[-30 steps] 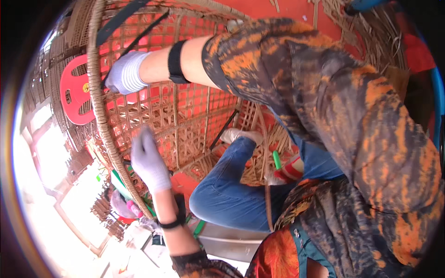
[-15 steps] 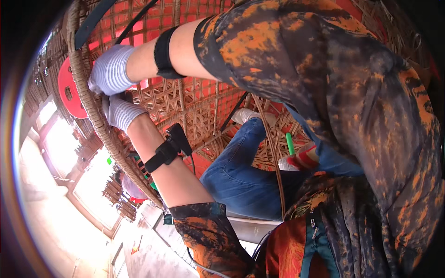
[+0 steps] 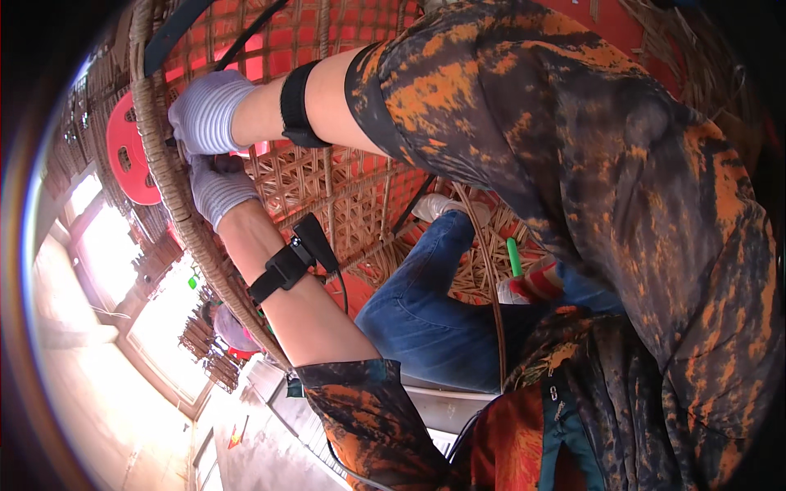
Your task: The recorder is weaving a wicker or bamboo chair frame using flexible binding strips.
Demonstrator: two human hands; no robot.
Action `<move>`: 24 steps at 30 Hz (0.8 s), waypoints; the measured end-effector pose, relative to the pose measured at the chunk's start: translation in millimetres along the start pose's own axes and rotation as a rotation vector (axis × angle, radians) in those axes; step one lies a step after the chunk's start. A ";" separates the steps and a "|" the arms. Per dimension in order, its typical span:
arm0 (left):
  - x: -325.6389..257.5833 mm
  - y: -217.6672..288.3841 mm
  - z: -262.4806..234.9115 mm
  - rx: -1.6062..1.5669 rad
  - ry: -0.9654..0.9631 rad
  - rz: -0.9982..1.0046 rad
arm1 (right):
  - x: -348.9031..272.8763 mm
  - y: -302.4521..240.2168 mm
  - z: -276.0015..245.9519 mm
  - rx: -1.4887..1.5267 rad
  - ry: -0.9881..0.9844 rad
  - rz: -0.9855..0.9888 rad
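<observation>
A large woven wicker basket (image 3: 332, 196) surrounds the work, its thick wrapped rim (image 3: 168, 176) curving down the left side. My right hand (image 3: 211, 113), in a striped grey-white glove, is closed against the inner side of the rim. Right below it my left hand (image 3: 219, 188), gloved alike, is also closed, its fingertips meeting the right hand. A small dark bit shows by the right fingertips; what the fingers grip is hidden. Above the hands, a flat dark strap (image 3: 173, 39) lies by the rim and a thin black strap (image 3: 246, 37) slants across the weave.
Loose cane strips (image 3: 483, 245) lie around my shoes, with a green stick-like handle (image 3: 513, 257) among them. One long cane (image 3: 491, 295) stands beside my leg. Outside the rim are a red plastic stool (image 3: 131, 155), stacked wickerwork and a person in a cap (image 3: 233, 327).
Both gloved hands have shifted slightly and stay together at the rim. The left hand now sits closer under the right. The whole view has moved a little.
</observation>
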State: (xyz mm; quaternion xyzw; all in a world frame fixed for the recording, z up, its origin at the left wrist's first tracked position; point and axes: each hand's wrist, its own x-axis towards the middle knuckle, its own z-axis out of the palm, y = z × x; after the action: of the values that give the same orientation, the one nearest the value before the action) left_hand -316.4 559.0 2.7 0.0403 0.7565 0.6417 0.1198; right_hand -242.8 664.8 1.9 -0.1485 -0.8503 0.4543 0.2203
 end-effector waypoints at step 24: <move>-16.7 0.5 21.0 0.200 0.247 0.217 | 33.4 37.6 3.2 0.021 -0.444 0.161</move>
State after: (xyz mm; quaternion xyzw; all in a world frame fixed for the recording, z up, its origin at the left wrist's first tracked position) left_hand -295.3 575.7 2.3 0.0543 0.8167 0.5725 -0.0484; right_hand -271.1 698.0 -23.2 -0.1099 -0.8585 0.5008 -0.0076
